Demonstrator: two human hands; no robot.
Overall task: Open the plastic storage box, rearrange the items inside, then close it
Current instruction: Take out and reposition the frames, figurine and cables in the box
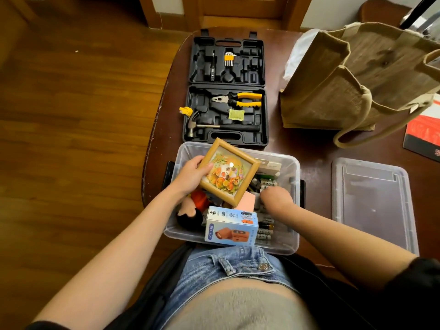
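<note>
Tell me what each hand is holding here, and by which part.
The left hand holds the picture frame by its left edge, thumb on the front. The right hand reaches among the storage box contents; its grip cannot be told.

Open storage box [294,186]: the lifted picture frame [228,172] and left hand [191,175] cover its 10 o'clock quarter; the mini-fan carton [231,228] blocks 6 o'clock; the right hand [276,198] fills the centre-right. Batteries [266,232] line the 4 o'clock wall. Bare tabletop [314,158] remains at 3 o'clock, between box and lid [373,206]. The tool case [226,91] apparently abuts 12 o'clock.
</note>
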